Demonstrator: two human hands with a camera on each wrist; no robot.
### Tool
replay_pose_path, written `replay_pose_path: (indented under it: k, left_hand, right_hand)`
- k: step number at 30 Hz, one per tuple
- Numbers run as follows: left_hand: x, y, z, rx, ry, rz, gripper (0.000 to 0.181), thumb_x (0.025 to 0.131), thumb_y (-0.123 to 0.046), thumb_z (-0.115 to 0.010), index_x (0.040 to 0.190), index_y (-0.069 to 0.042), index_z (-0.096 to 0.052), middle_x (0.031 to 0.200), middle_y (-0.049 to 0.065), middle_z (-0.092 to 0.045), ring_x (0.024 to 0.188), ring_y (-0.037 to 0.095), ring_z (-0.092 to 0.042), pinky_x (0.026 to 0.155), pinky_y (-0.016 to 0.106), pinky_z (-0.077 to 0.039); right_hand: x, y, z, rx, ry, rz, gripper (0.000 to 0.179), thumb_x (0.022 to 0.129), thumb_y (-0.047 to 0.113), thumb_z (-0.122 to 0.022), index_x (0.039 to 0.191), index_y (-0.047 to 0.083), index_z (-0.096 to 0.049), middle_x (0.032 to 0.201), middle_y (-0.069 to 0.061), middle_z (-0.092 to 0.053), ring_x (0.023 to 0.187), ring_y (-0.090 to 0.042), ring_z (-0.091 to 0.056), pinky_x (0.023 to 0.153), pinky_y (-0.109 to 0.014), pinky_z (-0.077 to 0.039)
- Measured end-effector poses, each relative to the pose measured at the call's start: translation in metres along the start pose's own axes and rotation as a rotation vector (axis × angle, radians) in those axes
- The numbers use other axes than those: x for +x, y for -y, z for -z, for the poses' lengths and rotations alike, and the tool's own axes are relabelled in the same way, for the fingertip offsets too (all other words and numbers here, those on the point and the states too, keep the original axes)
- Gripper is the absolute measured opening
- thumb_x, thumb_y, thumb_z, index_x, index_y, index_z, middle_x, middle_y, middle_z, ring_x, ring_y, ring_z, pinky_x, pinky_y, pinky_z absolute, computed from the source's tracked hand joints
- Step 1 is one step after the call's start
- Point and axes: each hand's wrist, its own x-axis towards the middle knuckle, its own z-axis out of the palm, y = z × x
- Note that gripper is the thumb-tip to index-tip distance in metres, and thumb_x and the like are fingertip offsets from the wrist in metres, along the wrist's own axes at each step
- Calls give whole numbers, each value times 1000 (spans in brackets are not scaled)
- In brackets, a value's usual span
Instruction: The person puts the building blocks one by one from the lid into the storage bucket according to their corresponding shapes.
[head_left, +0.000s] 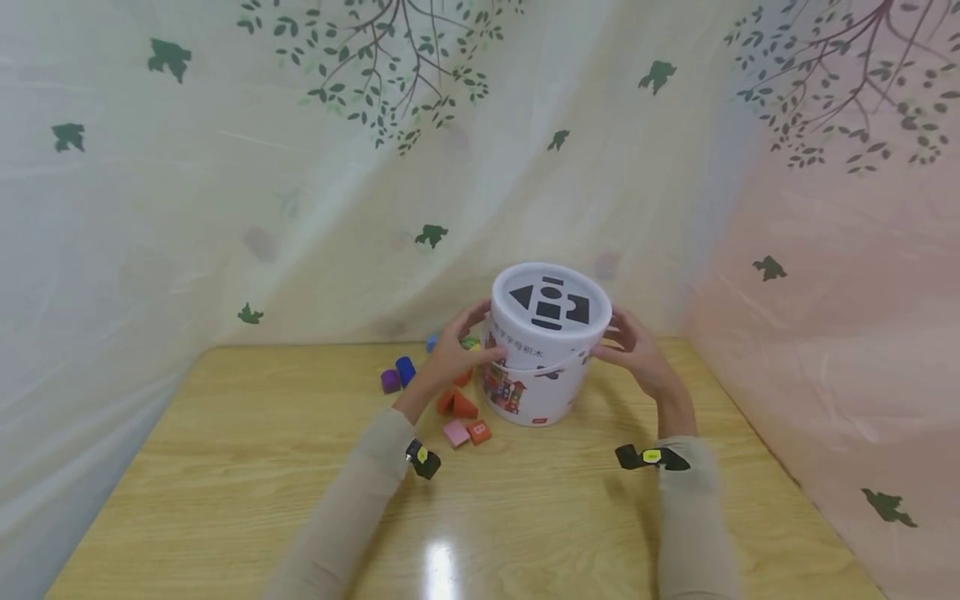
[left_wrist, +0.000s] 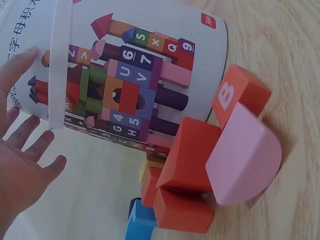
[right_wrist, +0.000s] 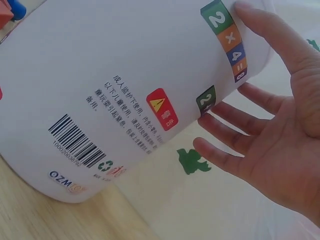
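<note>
The white cylindrical bucket (head_left: 547,354), printed with toy-block pictures, stands on the pale wooden table (head_left: 262,467) between the left hand (head_left: 453,350) and the right hand (head_left: 637,354), as we see in the head view. Only here do we see its round white lid (head_left: 551,298) with dark shapes. Left of the left hand lie a purple cylinder block (head_left: 390,381) and a blue cylinder block (head_left: 406,371); nearer the body than that hand are a pink block (head_left: 456,432) and a red block marked B (head_left: 479,431).

In the left wrist view, we find the thumb tip against the bucket's front and the other fingers spread; whether they touch we cannot tell. This view gives us the pink block's rounded side and the broad white handle strap (left_wrist: 60,65) beside the thumb.

The right wrist view alone shows us a barcode (right_wrist: 77,140) and a red warning label (right_wrist: 162,109), below the spread right hand, whose thumb touches the wall. We judge that wall stiff, smooth and rather slippery, the weight uncertain; opposite sides under the lid look the surest hold.
</note>
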Motion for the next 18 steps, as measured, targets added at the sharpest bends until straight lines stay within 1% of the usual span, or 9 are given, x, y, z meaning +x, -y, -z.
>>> replay_pose_path:
  k: [3,5,7,9,11,13,16,18]
  left_hand:
    - [-1,1,2,6,5,-19,84,83,-33,-85,154,-37,-39,160,-11,-42,151,20,-35,124,56,-23]
    - [-2,1,4,15,9,-28,83,84,-34,-84,154,-36,-39,160,-10,-42,151,21,-35,124,57,-23]
    - [-3,2,4,21,15,-31,83,84,-35,-84,154,-36,-39,161,-9,-41,152,22,-34,123,58,-23]
    - [-5,2,6,20,22,-28,83,84,-37,-83,154,-35,-39,161,-9,-41,152,23,-34,123,58,-25]
    - [-7,2,8,21,29,-21,83,85,-37,-83,155,-32,-38,162,-7,-40,152,25,-34,123,58,-26]
    - [-10,3,13,39,30,-6,83,86,-35,-82,156,-28,-38,162,-4,-40,152,27,-34,122,59,-28]
    - [-15,5,25,93,28,24,83,87,-31,-82,157,-23,-38,161,0,-42,150,30,-36,120,61,-29]
    - [-18,8,35,139,20,46,82,87,-31,-82,156,-22,-39,160,2,-43,149,29,-38,120,62,-30]
  right_hand:
    - [1,2,-2,13,7,17,76,92,0,-70,157,15,-35,157,-9,-42,133,-13,-48,100,-24,-51]
    - [4,6,-4,3,11,45,81,90,-3,-70,158,17,-32,159,-8,-39,138,-16,-45,105,-27,-48]
    - [6,11,-6,-20,4,76,87,87,-3,-72,160,18,-29,162,-8,-37,144,-21,-39,113,-38,-43]
    - [8,18,-9,-59,-14,98,93,83,-2,-75,161,17,-27,163,-8,-33,148,-26,-32,119,-51,-34]
    - [9,24,-11,-103,-39,103,96,80,1,-78,161,14,-27,165,-8,-30,152,-29,-24,122,-61,-24]
    - [9,29,-13,-147,-64,89,95,80,4,-80,160,13,-30,167,-8,-25,154,-33,-20,122,-66,-18]
    - [9,32,-14,-196,-86,80,87,83,7,-79,158,12,-35,169,-9,-22,155,-37,-19,122,-67,-18]
    - [9,32,-15,-208,-96,78,82,85,8,-77,157,13,-38,169,-9,-21,154,-40,-22,121,-67,-21]
